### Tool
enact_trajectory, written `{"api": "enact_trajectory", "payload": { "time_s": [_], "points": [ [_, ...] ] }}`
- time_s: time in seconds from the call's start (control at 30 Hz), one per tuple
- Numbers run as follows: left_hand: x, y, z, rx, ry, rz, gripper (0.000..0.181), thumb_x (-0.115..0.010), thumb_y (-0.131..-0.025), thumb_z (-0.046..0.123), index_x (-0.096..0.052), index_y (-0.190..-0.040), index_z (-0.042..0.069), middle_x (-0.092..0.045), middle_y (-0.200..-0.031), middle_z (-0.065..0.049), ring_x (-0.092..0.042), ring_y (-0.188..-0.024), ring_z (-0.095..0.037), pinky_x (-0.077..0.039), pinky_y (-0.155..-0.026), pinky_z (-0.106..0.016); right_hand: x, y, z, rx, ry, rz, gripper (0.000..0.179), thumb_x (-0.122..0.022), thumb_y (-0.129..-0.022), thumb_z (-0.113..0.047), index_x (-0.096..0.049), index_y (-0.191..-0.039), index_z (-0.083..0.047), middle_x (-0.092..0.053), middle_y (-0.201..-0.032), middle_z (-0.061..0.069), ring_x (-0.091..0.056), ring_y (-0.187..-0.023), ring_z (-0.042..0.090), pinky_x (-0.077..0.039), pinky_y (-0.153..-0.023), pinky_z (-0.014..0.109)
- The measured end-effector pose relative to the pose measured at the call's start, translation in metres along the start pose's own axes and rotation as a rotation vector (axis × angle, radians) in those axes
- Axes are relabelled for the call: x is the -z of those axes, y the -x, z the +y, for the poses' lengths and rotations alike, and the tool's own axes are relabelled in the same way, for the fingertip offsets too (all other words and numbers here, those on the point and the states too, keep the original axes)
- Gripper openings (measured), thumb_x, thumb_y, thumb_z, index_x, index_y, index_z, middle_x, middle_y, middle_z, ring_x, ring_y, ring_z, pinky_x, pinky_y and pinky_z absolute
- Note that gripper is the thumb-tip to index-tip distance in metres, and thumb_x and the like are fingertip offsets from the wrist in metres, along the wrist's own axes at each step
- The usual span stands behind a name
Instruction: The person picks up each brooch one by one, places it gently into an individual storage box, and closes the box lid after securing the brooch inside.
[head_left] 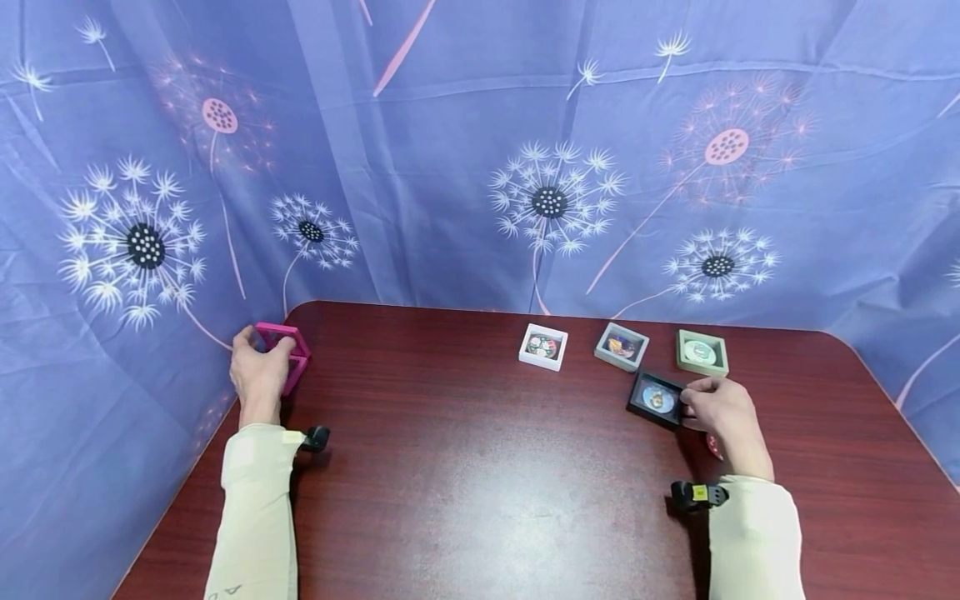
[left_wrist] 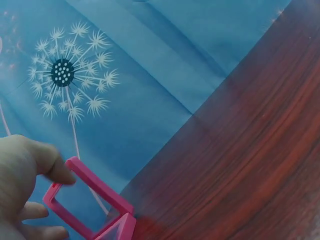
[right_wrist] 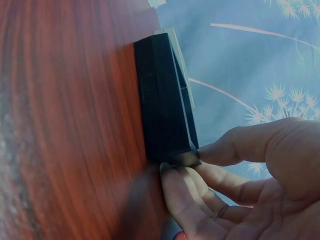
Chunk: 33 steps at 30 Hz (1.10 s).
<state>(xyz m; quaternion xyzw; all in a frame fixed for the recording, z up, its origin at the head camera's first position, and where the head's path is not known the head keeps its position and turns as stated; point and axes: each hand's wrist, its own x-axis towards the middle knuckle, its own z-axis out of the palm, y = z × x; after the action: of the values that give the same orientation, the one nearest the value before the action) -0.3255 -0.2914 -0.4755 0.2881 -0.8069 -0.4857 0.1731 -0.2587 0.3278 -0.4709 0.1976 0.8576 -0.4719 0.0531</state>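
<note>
On the table's far left, my left hand (head_left: 258, 375) holds a pink hinged display frame (head_left: 298, 340), its two halves standing apart at an angle. The left wrist view shows the thumb or a finger at a corner of the pink frame's upper half (left_wrist: 101, 186). Over on the right, my right hand (head_left: 723, 412) pinches the right end of a black display frame (head_left: 651, 419) with a round, pale blue piece behind its window. The black frame's side (right_wrist: 162, 100) appears low against the tabletop in the right wrist view. A red object (head_left: 714, 447) is partly hidden beneath that hand.
Behind the black frame lie a grey frame (head_left: 621, 347) and a green frame (head_left: 702, 353), each with a round piece inside. A white frame (head_left: 543, 347) is farther left. The dark red wooden table (head_left: 450, 433) meets a blue dandelion-print cloth (head_left: 450, 167) at its back and sides.
</note>
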Motion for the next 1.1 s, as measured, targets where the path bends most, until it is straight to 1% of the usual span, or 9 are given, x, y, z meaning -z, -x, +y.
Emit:
{"api": "enact_trajectory", "payload": {
  "time_s": [0.13,0.23,0.4,0.47,0.6,0.8,0.93,1.0,1.1],
  "points": [
    [0.002,-0.003,-0.003,0.011,-0.010,0.011,0.069,-0.058,-0.098,0.018,-0.038,-0.162,0.003,-0.050,-0.157,-0.023,-0.043,-0.145,-0.043,-0.030,-0.123,-0.050,0.001,-0.003,0.003,-0.023,-0.033,0.016,0.034,-0.055,-0.099,-0.004,-0.055,-0.124,0.020,-0.065,-0.092,0.019,-0.067,-0.067,0.008,-0.065,-0.064,0.032],
    [0.003,-0.005,-0.006,0.003,-0.040,0.014,0.063,-0.052,-0.100,0.013,-0.040,-0.161,0.001,-0.051,-0.154,-0.026,-0.045,-0.143,-0.046,-0.031,-0.122,-0.053,0.002,-0.003,0.005,-0.029,-0.032,0.018,0.034,-0.055,-0.100,-0.004,-0.054,-0.123,0.019,-0.064,-0.095,0.021,-0.066,-0.067,0.007,-0.065,-0.065,0.032],
    [0.005,-0.007,-0.011,-0.039,-0.103,0.018,0.058,-0.039,-0.100,0.002,-0.045,-0.158,-0.001,-0.053,-0.151,-0.028,-0.047,-0.140,-0.048,-0.034,-0.119,-0.055,0.006,-0.001,0.006,-0.013,0.030,0.012,0.035,-0.055,-0.101,-0.009,-0.055,-0.124,0.017,-0.064,-0.106,0.029,-0.069,-0.070,0.009,-0.065,-0.068,0.034],
    [0.006,-0.007,-0.012,-0.057,-0.126,0.025,0.057,-0.037,-0.099,-0.001,-0.047,-0.156,-0.002,-0.055,-0.150,-0.028,-0.048,-0.139,-0.049,-0.035,-0.119,-0.056,0.007,0.000,0.007,-0.008,0.057,0.010,0.036,-0.054,-0.102,-0.011,-0.056,-0.125,0.017,-0.065,-0.107,0.029,-0.071,-0.070,0.010,-0.064,-0.069,0.033],
    [0.007,-0.009,-0.015,-0.072,-0.163,0.026,0.054,-0.041,-0.100,-0.001,-0.051,-0.153,-0.002,-0.056,-0.149,-0.026,-0.049,-0.138,-0.049,-0.036,-0.118,-0.055,0.007,0.000,0.007,-0.010,0.037,0.016,0.036,-0.055,-0.102,-0.010,-0.055,-0.125,0.017,-0.065,-0.105,0.029,-0.071,-0.070,0.009,-0.065,-0.068,0.033],
    [0.006,-0.009,-0.018,-0.083,-0.204,0.030,0.049,-0.052,-0.101,0.003,-0.056,-0.149,-0.003,-0.063,-0.136,-0.031,-0.054,-0.129,-0.049,-0.039,-0.114,-0.056,0.006,-0.001,0.008,-0.011,0.027,0.026,0.035,-0.055,-0.101,-0.009,-0.055,-0.124,0.018,-0.066,-0.102,0.026,-0.068,-0.069,0.007,-0.064,-0.066,0.030],
    [0.006,-0.009,-0.021,-0.095,-0.229,0.044,0.041,-0.058,-0.099,0.005,-0.064,-0.138,-0.005,-0.065,-0.130,-0.031,-0.053,-0.127,-0.052,-0.038,-0.112,-0.058,0.006,-0.002,0.008,-0.025,-0.024,0.019,0.036,-0.056,-0.101,-0.005,-0.053,-0.126,0.020,-0.066,-0.098,0.023,-0.067,-0.071,0.009,-0.065,-0.067,0.032],
    [0.007,-0.009,-0.022,-0.094,-0.245,0.050,0.037,-0.060,-0.098,0.006,-0.068,-0.133,-0.006,-0.067,-0.127,-0.030,-0.052,-0.127,-0.054,-0.038,-0.112,-0.058,0.006,-0.002,0.008,-0.028,-0.015,0.021,0.036,-0.056,-0.101,-0.006,-0.053,-0.126,0.020,-0.065,-0.098,0.023,-0.067,-0.071,0.008,-0.065,-0.067,0.032],
    [0.007,-0.009,-0.024,-0.076,-0.259,0.056,0.032,-0.061,-0.098,0.006,-0.071,-0.127,-0.007,-0.067,-0.125,-0.030,-0.051,-0.127,-0.054,-0.038,-0.113,-0.057,0.005,-0.001,0.008,-0.030,-0.011,0.024,0.036,-0.055,-0.101,-0.006,-0.053,-0.127,0.020,-0.065,-0.101,0.025,-0.067,-0.071,0.008,-0.065,-0.067,0.032]
  ]
}}
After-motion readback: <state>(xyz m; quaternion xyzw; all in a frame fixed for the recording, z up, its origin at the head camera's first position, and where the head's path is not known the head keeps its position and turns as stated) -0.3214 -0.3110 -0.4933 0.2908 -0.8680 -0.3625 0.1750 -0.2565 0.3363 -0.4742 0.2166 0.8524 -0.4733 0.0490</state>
